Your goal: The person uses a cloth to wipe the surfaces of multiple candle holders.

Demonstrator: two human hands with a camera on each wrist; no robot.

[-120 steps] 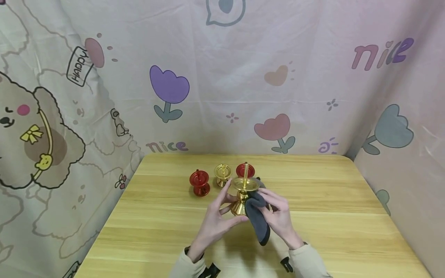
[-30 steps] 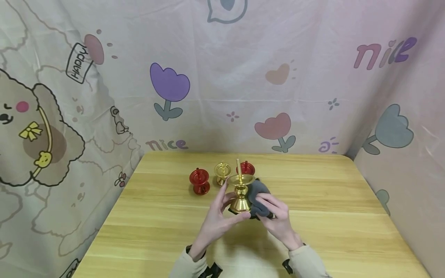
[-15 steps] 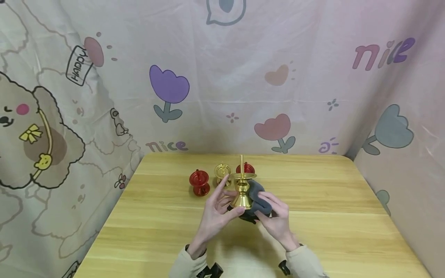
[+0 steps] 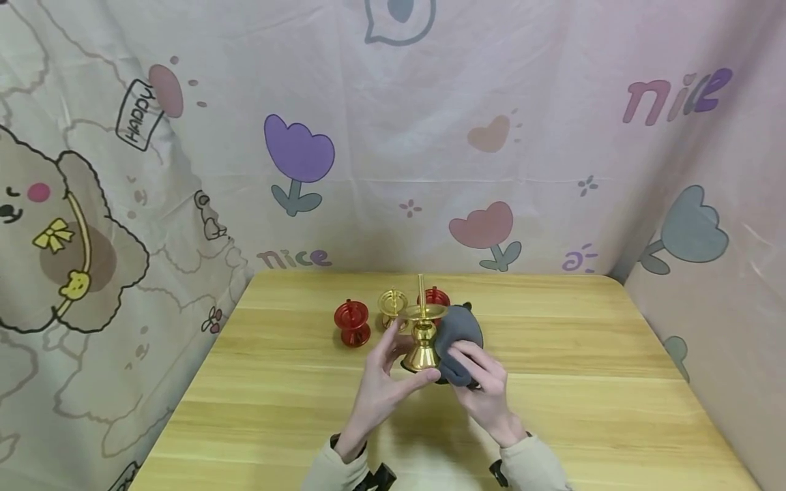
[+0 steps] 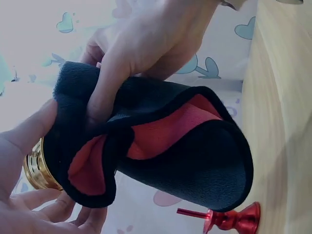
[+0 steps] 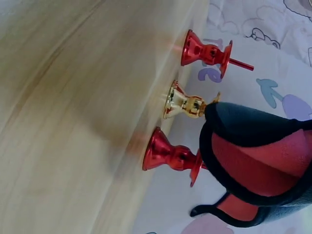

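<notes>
A shiny gold candle holder [image 4: 424, 333], with a wide dish and an upright spike, is held above the table by my left hand [image 4: 379, 389]. The thumb lies at its foot and the fingers are behind it. My right hand [image 4: 488, 392] grips a folded dark grey cloth [image 4: 462, 327] against the holder's right side. In the left wrist view the cloth [image 5: 190, 170] shows a red inner side and black edging, and it hides most of the holder [image 5: 35, 168]. Right hand and holder are out of sight in the right wrist view, where the cloth [image 6: 258, 165] hangs.
Behind the hands stand a red candle holder [image 4: 353, 322] at left, a smaller gold one [image 4: 389, 300] in the middle and another red one [image 4: 437, 296], partly hidden. All are upright on the wooden table [image 4: 583, 382]. A printed curtain [image 4: 393, 136] surrounds it.
The cloth hung low on the holder's right earlier; now it is bunched higher, with the right hand rubbing along the side. The held candle holder has shifted slightly left over the last half second.
</notes>
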